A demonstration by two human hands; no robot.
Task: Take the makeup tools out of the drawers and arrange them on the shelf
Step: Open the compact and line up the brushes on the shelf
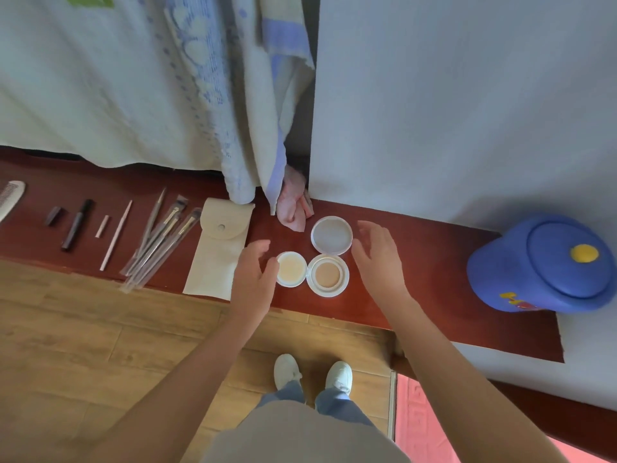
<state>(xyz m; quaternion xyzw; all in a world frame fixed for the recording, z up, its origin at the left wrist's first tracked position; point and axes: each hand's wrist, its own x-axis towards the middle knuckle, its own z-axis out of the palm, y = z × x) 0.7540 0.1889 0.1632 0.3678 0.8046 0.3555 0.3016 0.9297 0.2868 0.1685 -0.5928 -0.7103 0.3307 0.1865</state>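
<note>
Both hands, left (255, 272) and right (377, 253), are hovering open and empty beside the open compact (329, 259). The puff (291, 269) is lying by the shelf (434, 279) edge, so a careless nudge risks knocking it off.

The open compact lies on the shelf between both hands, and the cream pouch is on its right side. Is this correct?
Not quite. In the head view the open compact does lie on the shelf between both hands, but the cream pouch is on its left side, beyond the left hand.
</note>
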